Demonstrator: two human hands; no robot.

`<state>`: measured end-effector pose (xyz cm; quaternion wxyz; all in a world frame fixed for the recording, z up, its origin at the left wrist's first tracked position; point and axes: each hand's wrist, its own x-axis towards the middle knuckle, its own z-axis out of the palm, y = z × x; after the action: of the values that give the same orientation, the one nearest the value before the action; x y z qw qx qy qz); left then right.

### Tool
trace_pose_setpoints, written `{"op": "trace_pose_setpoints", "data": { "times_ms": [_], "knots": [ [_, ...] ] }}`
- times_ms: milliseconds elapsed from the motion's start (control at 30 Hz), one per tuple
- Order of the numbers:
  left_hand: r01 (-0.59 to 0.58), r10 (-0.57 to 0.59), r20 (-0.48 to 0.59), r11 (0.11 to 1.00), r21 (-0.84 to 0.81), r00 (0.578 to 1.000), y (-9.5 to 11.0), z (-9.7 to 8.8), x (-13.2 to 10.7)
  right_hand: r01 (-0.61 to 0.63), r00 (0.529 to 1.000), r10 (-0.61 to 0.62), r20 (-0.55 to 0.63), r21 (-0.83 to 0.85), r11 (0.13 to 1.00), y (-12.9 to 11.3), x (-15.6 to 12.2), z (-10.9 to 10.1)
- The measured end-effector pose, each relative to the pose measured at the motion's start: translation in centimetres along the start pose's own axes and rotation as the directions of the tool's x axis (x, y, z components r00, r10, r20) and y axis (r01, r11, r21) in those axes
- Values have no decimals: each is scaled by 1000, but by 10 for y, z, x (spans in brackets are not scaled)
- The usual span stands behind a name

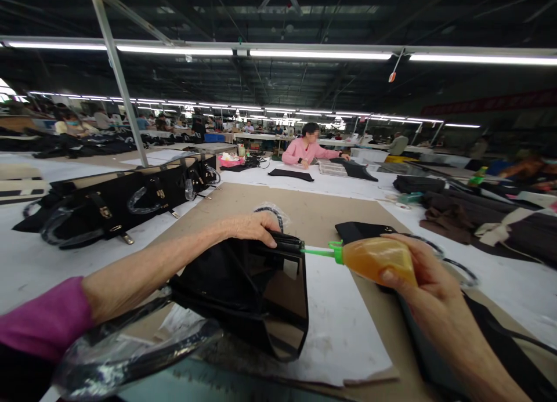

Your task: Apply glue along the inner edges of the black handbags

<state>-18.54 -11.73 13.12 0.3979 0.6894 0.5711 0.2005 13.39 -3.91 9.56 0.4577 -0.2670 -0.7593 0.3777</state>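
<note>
A black handbag [243, 286] with tan side panels lies in front of me on the table. My left hand [256, 228] grips its upper edge, thumb on top and the other fingers hidden behind. In my right hand [422, 274] is a squeeze bottle [374, 258] of amber liquid, probably glue, held on its side. Its thin green nozzle points left, and the tip meets the end of the bag's edge, close to my left fingers. A plastic-wrapped handle [174, 344] hangs from the bag's near side. Another black bag piece [365, 231] lies behind the bottle.
A row of finished-looking black handbags [130, 202] with metal clasps stands at the left. Brown cardboard [322, 207] covers part of the white table. Dark fabric stacks [478, 213] lie at the right. Across the table, a person in pink [304, 149] handles flat black pieces.
</note>
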Motion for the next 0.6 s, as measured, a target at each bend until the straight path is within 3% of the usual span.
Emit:
{"op": "trace_pose_setpoints", "data": {
  "times_ms": [600],
  "knots": [
    [-24, 24, 1, 999, -22, 1000, -5, 3, 7, -33, 995, 49, 86, -172, 984, 14, -40, 5]
  ]
}}
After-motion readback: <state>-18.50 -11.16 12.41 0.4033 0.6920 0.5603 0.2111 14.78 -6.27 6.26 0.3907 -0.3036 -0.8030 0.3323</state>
